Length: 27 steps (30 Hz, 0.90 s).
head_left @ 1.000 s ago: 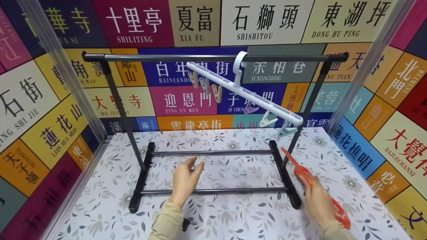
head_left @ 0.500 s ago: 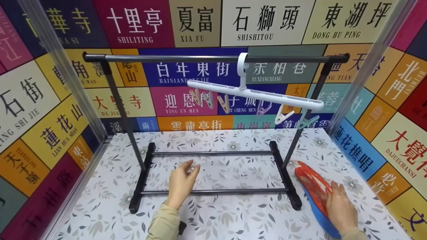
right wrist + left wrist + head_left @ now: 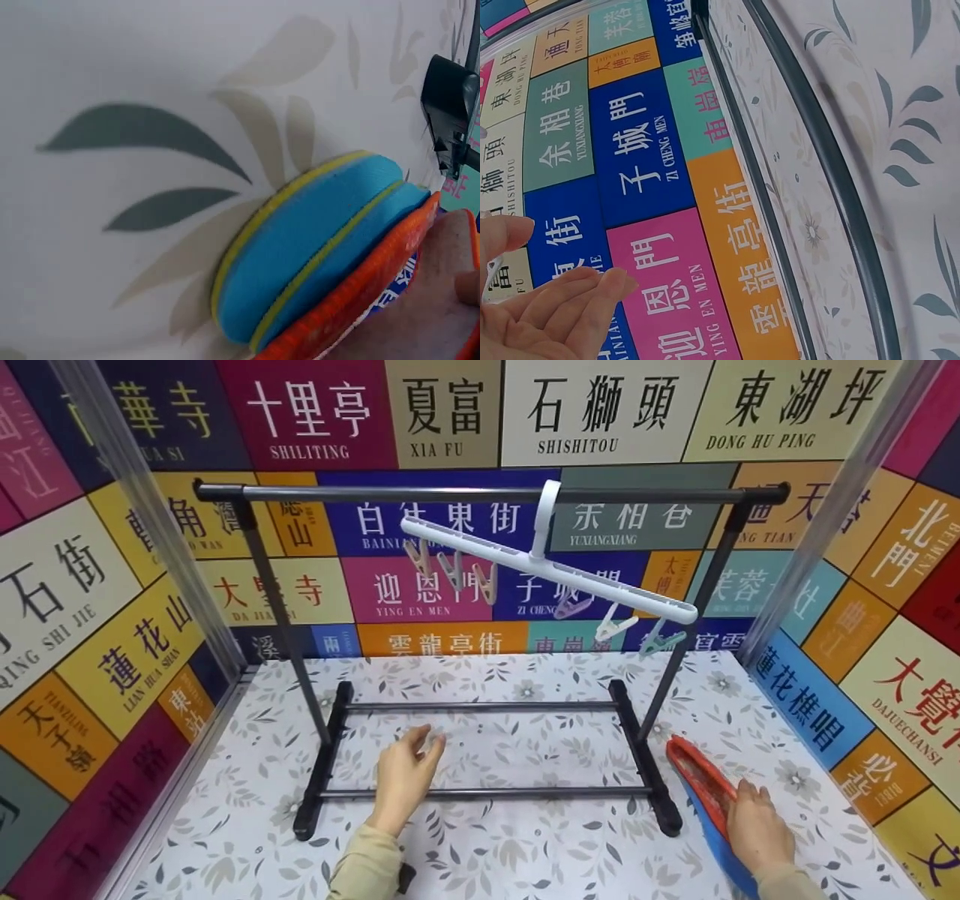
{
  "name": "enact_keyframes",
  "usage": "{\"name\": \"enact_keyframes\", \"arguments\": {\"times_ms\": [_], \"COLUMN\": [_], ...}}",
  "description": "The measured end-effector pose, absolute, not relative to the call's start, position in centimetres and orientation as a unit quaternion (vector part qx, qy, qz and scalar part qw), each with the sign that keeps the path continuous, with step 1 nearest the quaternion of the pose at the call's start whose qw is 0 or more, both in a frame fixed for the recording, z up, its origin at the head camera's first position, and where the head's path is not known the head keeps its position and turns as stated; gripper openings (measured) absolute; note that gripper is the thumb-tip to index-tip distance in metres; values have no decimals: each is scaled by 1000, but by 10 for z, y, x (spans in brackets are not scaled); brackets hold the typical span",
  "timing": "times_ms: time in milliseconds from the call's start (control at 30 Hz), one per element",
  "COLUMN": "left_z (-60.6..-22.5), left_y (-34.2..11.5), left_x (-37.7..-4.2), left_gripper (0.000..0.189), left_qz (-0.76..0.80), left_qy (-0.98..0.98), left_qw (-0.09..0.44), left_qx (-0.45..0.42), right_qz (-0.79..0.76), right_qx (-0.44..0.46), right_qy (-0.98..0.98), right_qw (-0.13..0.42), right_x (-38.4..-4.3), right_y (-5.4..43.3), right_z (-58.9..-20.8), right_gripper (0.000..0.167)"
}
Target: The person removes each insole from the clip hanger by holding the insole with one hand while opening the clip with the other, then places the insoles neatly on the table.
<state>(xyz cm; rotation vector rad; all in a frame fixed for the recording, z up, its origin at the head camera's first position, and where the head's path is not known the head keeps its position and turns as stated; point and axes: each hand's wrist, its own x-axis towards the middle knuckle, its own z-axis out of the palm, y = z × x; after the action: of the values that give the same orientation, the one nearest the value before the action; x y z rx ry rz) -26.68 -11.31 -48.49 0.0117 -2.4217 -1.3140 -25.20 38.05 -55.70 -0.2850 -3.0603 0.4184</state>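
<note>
My left hand point(image 3: 405, 780) hovers over the lower front bar of a black garment rack point(image 3: 487, 793). Thumb and fingers stay apart, loosely bent, around nothing. At the table's right, my right hand point(image 3: 760, 829) grips a red insole-shaped piece point(image 3: 701, 776) by its edge. Against it lie blue insole-shaped layers point(image 3: 315, 240) edged in yellow; the right wrist view shows them touching the tabletop. Part of the stack is hidden by the hand. A white clip hanger point(image 3: 540, 562) hangs by its hook from the top bar, right end lower in the head view, with several pegs point(image 3: 486, 583) dangling.
The rack's right foot point(image 3: 649, 791) stands just left of the insole stack. A white leaf-patterned cloth point(image 3: 525, 847) covers the table. Printed sign panels point(image 3: 600, 412) wall in the back and both sides. A small black object point(image 3: 406, 877) shows beside the left sleeve.
My right hand has moved right with the red piece, whose blue underside layers now show. The hanger has swung about on its hook. The left hand has shifted slightly left.
</note>
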Motion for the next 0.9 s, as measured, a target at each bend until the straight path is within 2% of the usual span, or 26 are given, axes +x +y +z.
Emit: {"name": "enact_keyframes", "arguments": {"times_ms": [167, 300, 667, 900], "left_z": [-485, -486, -489, -488], "left_y": [-115, -115, -115, -116], "left_x": [-267, -266, -266, -266], "left_gripper": [40, 41, 39, 42], "left_qz": [-463, -461, -440, -436], "left_qy": [-864, -865, -874, -876], "left_qw": [197, 197, 207, 205], "left_qx": [8, 4, 8, 19], "right_qz": [141, 151, 154, 172], "right_qx": [-86, -77, -63, -53], "right_qy": [-986, -985, -986, -983], "right_qw": [-4, 11, 22, 44], "right_x": [-253, -252, -253, -253], "right_y": [379, 375, 364, 337], "right_z": [-558, -560, -560, -556], "right_gripper": [65, 73, 76, 75]}}
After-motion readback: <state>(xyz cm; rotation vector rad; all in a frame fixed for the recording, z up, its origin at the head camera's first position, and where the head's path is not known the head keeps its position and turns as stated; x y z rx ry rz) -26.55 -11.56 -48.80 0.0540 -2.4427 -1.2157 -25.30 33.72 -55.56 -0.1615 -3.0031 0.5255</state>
